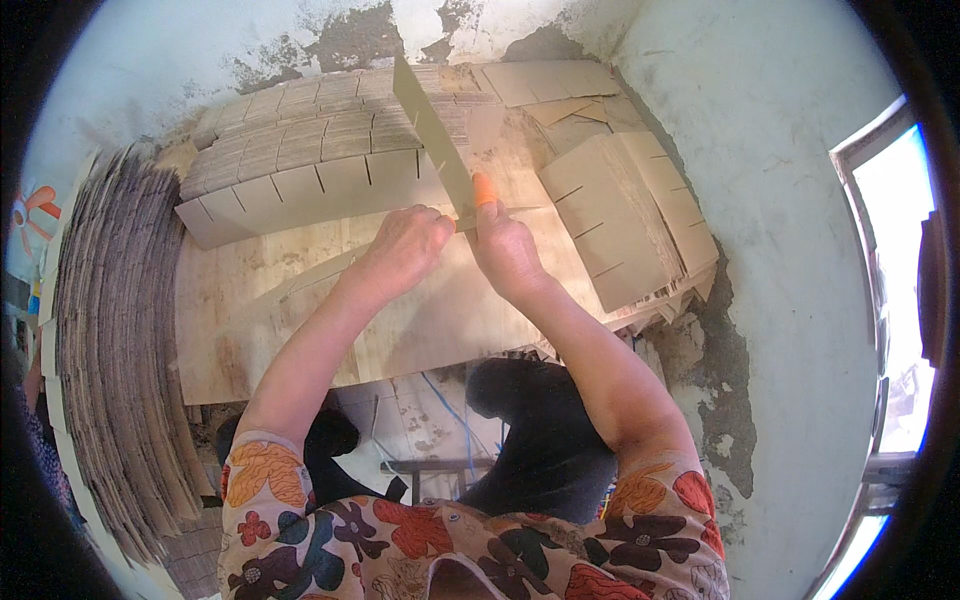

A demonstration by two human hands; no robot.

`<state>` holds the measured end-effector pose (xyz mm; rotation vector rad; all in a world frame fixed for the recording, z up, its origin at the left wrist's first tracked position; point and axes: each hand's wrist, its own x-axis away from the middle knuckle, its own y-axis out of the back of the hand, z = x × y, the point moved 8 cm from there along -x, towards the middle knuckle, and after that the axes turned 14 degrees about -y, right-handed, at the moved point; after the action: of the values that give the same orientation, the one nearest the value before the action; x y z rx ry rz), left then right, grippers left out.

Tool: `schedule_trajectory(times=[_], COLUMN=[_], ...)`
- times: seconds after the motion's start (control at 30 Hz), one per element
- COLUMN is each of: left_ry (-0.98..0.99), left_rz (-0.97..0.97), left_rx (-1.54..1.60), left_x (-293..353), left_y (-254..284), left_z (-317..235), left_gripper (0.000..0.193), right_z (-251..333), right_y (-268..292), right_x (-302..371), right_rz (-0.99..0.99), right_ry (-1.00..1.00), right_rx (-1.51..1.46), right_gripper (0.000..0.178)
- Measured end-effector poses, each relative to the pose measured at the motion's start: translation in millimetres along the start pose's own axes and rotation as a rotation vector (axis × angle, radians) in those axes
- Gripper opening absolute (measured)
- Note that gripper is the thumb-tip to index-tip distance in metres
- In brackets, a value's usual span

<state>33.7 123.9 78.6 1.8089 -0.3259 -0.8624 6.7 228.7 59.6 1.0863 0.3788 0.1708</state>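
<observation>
Shirt [430,535]: yours, flower-printed, nearest you and well below both hands.
Legs [545,440]: dark-clothed, knees apart, on your side of the hands.
Table [225,345]: pale wood with stains, spread beneath both hands; it bears the row, the pile and the back sheets.
Left hand [410,245]: your fingers are curled in at the board's near end; you cannot tell from here whether they grip it.
Right hand [508,255]: just beside the left, clamped on the board's lower end, an orange cover [484,190] on one digit.
Board [435,135]: held up between your hands and rising beyond them; thin, stiff, flat, grey-brown, straight-edged, stood on edge and leaning leftward.
Pile [625,220]: right of your right hand; slotted brown cards in uneven layers.
Tall stack [130,350]: well left of your left hand; many cards packed tightly, edges showing.
Row [310,175]: beyond your left hand; cards packed face to face, slots lined up.
Back sheets [550,82]: beyond your right hand, lying flat.
Wall [770,170]: farthest past your right hand, pale, its plaster flaking.
</observation>
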Motion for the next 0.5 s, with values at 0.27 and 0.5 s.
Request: schedule_trajectory(times=[0.27,0.5], left_ry=[0.510,0.313], left_rz=[-0.070,0.045], left_rx=[0.369,-0.408], left_x=[16,3], left_y=[32,1], left_z=[91,147], left_gripper=[0.063,0.052], right_z=[-7,1], right_y=[18,12], right_x=[-1,2], right_rz=[0.027,0.088], right_ry=[-0.126,-0.146], right_rx=[-0.181,-0.326], right_gripper=[0.086,0.096])
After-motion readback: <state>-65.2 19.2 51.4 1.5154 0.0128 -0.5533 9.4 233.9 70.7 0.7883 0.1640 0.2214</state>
